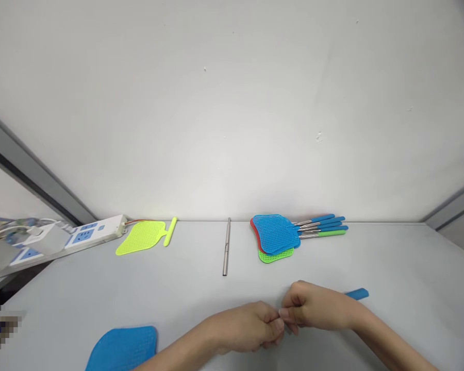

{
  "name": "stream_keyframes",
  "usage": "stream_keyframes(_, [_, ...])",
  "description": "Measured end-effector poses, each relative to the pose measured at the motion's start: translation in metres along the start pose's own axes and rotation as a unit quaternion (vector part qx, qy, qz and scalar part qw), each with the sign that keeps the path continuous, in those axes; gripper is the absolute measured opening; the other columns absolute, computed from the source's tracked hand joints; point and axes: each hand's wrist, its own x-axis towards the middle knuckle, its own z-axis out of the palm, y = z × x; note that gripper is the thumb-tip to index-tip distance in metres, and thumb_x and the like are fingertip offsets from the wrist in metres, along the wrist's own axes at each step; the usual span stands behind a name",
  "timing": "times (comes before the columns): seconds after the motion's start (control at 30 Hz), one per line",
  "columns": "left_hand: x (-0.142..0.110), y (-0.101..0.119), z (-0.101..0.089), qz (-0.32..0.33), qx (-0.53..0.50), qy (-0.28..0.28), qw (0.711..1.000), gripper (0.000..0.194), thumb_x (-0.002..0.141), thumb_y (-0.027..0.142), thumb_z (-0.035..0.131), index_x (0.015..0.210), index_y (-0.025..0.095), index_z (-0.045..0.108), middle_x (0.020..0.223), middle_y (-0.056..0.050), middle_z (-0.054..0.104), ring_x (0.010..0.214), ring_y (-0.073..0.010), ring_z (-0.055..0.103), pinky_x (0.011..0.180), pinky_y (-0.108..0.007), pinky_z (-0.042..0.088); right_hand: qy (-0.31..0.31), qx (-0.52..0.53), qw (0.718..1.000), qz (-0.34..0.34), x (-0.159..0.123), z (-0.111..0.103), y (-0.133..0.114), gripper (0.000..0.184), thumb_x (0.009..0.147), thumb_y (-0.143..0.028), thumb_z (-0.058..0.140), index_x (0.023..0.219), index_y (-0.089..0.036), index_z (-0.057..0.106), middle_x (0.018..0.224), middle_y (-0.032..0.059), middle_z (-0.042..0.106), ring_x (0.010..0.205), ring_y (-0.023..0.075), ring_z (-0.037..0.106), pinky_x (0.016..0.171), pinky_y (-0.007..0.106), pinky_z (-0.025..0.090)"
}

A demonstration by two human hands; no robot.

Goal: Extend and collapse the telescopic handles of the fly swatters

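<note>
While both hands are close together near the bottom, the L hand (253,328) is curled up w/ its thumb pressed on its pointer finger. The R hand (317,308) is bent in too, thumb and finger pinched, and its tips meet the L hand's tips. Both look closed, not spread — but can't tell what's squeezed in them, b/c the fingers hide it. A blue handle (358,294) pokes out behind the R wrist. A blue swatter head (123,346) lies at the bottom L, partly under the L arm and cut off by the edge. Can't see if the two join up.

The table (193,288) is flat and gray. At the back, nr the middle, a thin shiny stick (226,250) lies pointing at the wall (224,113). To its R is a pile of swatters (276,234) — blue on top, bits of red and green peeking out, w/ blue and green grips pointing R. To the stick's L is a yellow swatter (139,238) w/ a short bar on its end. Next to that, a white power strip (100,230) has plugs and wires at its far L. The wall is plain white w/ a few chips.
</note>
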Motion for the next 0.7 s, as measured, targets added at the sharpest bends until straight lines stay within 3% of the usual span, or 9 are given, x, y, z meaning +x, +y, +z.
stream_keyframes(0.23, [-0.004,0.007,0.002,-0.011,-0.014,0.007,1.0,0.028,0.08,0.042,0.037,0.067,0.017,0.042,0.059,0.005,0.035,0.049,-0.0068,0.028,0.044,-0.019,0.022,-0.052,-0.007,0.998,-0.016,-0.01,-0.015,-0.005,0.025,0.08,-0.027,0.043,0.065,-0.013,0.058,0.049,-0.0042,0.038,0.044,0.0055,0.033,0.039,0.016,0.024])
stream_keyframes(0.47, [-0.003,0.006,0.0,0.021,-0.039,-0.018,0.999,0.025,0.079,0.037,0.038,0.063,0.018,0.037,0.056,0.006,0.029,0.048,-0.0062,0.024,0.042,-0.019,0.02,-0.084,0.0,0.996,-0.018,-0.013,-0.024,-0.005,0.025,0.08,-0.027,0.043,0.069,-0.012,0.06,0.05,-0.0039,0.038,0.044,0.0055,0.034,0.039,0.015,0.026])
stream_keyframes(0.7, [-0.001,0.008,-0.002,0.021,-0.016,-0.004,1.0,0.021,0.079,0.034,0.038,0.066,0.017,0.039,0.057,0.006,0.032,0.049,-0.006,0.026,0.045,-0.019,0.022,-0.094,-0.018,0.995,-0.013,-0.014,-0.031,0.002,0.027,0.08,-0.03,0.042,0.075,-0.012,0.063,0.055,-0.0027,0.042,0.046,0.0059,0.037,0.041,0.016,0.029])
